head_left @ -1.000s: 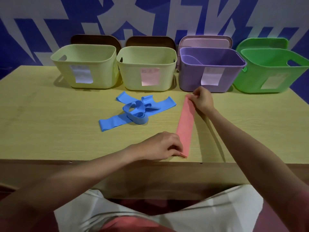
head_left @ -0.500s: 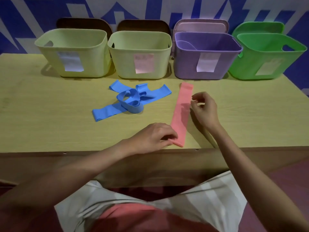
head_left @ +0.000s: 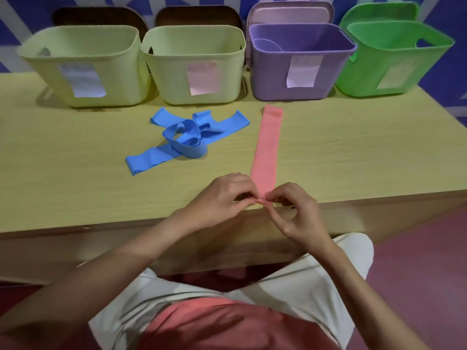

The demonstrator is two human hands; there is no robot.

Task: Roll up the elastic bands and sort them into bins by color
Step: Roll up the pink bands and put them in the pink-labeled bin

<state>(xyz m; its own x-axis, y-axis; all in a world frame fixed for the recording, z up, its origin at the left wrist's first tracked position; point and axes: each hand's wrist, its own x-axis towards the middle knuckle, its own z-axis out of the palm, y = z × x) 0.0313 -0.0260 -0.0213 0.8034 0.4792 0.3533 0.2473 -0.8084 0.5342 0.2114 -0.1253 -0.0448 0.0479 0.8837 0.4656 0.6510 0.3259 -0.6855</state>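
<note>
A pink elastic band lies flat and straight on the wooden table, running from the purple bin toward me. At its near end, by the table's front edge, my left hand and my right hand both pinch the band's tip with curled fingers. Tangled blue bands lie loose to the left of the pink one. Along the back stand two pale green bins, a purple bin and a bright green bin, each with a paper label.
Lids lean behind the bins against a blue and white wall. The table's front edge runs just under my hands, with my lap below it.
My right hand left the band's far end and came back to its near end beside my left hand. Both hands now pinch that near tip.
</note>
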